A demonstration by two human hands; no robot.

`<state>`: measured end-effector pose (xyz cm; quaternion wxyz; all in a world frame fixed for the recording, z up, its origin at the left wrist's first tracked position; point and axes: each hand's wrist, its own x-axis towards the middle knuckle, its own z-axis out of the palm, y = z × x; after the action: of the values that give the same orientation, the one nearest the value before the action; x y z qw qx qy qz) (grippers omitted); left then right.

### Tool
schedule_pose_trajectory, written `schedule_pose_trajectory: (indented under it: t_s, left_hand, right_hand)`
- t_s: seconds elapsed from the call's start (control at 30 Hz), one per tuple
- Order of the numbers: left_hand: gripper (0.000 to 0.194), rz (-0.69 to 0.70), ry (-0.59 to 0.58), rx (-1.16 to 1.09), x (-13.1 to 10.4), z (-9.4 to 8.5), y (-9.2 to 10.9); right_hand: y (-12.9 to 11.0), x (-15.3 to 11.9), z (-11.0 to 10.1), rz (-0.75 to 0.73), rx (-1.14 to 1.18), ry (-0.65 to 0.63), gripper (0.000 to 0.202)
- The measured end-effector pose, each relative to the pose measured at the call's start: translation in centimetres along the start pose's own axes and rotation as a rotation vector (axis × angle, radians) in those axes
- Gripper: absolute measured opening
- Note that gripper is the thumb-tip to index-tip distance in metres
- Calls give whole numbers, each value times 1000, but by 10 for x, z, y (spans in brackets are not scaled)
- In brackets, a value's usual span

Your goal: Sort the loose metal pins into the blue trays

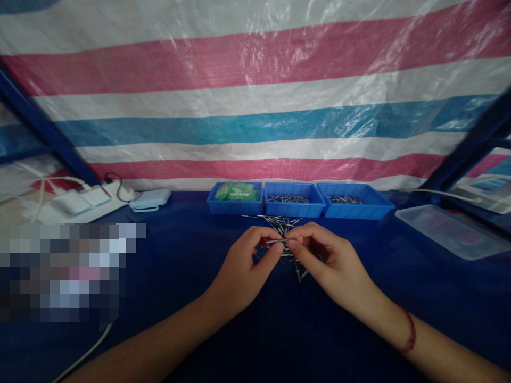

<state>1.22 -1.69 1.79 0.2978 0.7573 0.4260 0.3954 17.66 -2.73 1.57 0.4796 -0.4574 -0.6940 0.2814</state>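
My left hand and my right hand meet over the middle of the dark blue table, thumbs and forefingers pinched. Between the fingertips of both hands is a thin metal pin, held roughly level; its exact kind is too small to make out. Beneath and just beyond the fingers lies a loose pile of similar metal pins, pointing in several directions. My hands hide part of this pile.
Along the back stand three blue bins: one holds green packets; the middle bin and right bin hold metal pins. A translucent lid lies right. At left are a power strip, a light-blue case and a blurred-out area.
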Motion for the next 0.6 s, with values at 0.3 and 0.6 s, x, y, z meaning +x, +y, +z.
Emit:
schedule_pose_trajectory:
  t_s: [0.3, 0.6]
  left_hand:
    - [10, 32, 56, 15, -1, -3, 1]
    - [19, 14, 66, 62, 8, -7, -11]
  right_hand:
    - [3, 1, -1, -40, -43, -51, 13]
    - [25, 29, -45, -94, -423, 254, 23]
